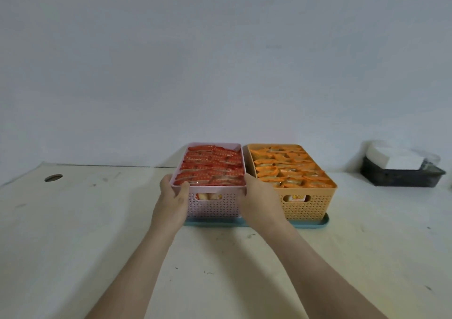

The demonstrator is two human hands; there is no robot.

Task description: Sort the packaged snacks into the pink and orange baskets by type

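The pink basket (212, 205) stands on a teal tray (310, 224), filled with several red snack packets (212, 166). Right beside it, the orange basket (307, 207) holds several orange snack packets (291, 167). My left hand (172, 202) grips the pink basket's near left corner, thumb over the rim. My right hand (261, 201) holds its near right corner, between the two baskets; its fingers are hidden behind the hand.
A pale table (73, 233) with scuffs carries everything. A round cable hole (53, 178) sits at the far left. A black bin (401, 175) with white items stands at the far right against the wall.
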